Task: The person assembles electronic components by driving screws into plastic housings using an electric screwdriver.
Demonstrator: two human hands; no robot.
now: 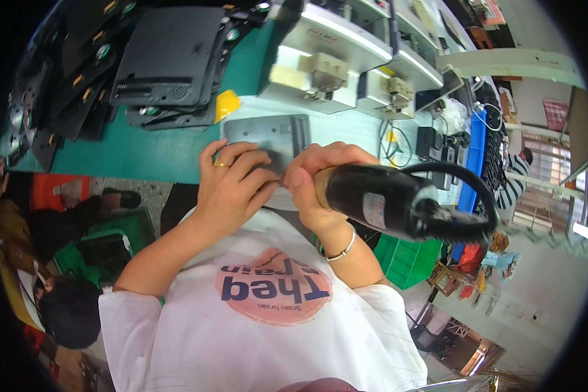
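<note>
A dark grey plastic panel (258, 132) with a raised edge on its right side lies on the table in front of me. My left hand (232, 179), a ring on one finger, grips its near edge with bent fingers. My right hand (326, 179) is closed around the front of a black electric screwdriver (379, 199), held tilted with its rear end toward the right. The screwdriver's tip is hidden behind my fingers, close to my left fingertips at the panel's near right part. A thick black cable loops from the tool's rear end.
Black plastic housings (170, 55) are stacked at the back left, beside a yellow piece (227, 105). Two white-and-grey machines (317, 62) stand behind the panel. To the right are black adapters (431, 144) and a blue tray (475, 150). A green crate (406, 258) sits below. Another person (68, 307) is at left.
</note>
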